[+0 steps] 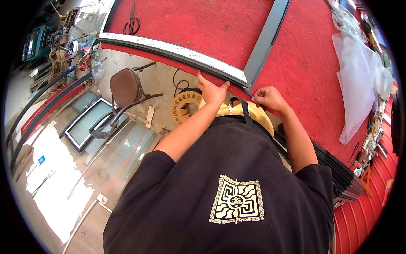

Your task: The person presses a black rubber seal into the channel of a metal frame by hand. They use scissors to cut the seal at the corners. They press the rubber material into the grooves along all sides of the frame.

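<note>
Blk tee [186,169] w/ lettered print [236,200]; L hand [212,91], fingers apart, at red-lettered frame [182,54]; R hand [270,99] grip unclear.

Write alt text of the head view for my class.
A person's left hand and right hand are by the near right corner of a dark frame on a red table. Scissors lie inside it; a chair is left.

passage for a hand is open across the red tabletop [311,63] between the frame [265,40] and the plastic sheeting [355,80] at right, while scissors [132,17] obstruct the frame's interior at left and a chair [124,85] blocks space left of the left hand [212,91].
</note>
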Motion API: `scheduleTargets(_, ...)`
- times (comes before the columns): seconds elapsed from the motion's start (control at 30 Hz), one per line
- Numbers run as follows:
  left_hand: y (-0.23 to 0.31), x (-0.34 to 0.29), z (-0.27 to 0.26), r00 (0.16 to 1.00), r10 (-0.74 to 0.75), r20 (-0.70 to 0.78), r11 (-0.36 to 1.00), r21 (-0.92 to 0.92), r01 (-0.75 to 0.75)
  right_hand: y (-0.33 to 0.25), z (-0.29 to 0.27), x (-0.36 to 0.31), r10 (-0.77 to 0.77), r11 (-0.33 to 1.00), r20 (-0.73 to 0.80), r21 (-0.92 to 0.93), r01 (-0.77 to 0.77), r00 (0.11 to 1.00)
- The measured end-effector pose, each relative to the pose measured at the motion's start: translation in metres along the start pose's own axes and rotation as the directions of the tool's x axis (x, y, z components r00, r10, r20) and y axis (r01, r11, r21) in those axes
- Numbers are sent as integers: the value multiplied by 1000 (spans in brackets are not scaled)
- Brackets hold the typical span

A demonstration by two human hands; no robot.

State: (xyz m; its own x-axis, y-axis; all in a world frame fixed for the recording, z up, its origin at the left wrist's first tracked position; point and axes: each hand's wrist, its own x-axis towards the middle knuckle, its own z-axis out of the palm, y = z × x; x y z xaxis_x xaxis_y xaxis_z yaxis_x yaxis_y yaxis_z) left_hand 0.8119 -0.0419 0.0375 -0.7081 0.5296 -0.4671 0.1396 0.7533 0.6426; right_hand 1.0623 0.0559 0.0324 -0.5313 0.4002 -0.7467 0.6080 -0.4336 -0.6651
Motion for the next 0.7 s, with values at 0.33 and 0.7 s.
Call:
scheduleTargets(0.33, -8, 5, 5, 1000, -2, -18, 999, -42, 1, -10, 1, -8, 8, 999, -1, 44, -8, 1000)
scheduleTargets(0.7, 4, -8, 13, 999, -28, 44, 999, 26, 27, -5, 13, -6, -62, 997, -142, 30, 67, 988)
